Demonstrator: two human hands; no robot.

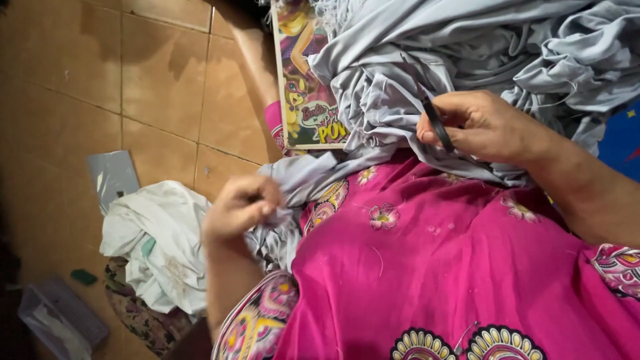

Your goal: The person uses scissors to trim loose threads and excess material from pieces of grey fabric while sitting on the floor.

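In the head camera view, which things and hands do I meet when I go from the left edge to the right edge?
Clear plastic box → white cloth → left hand pinching grey fabric → picture book → right hand holding a black tool → blue mat.

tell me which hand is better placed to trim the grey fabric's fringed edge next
Probably the right hand: it already grips the dark slim cutting tool over the grey fabric, while the left hand pinches the fringe.
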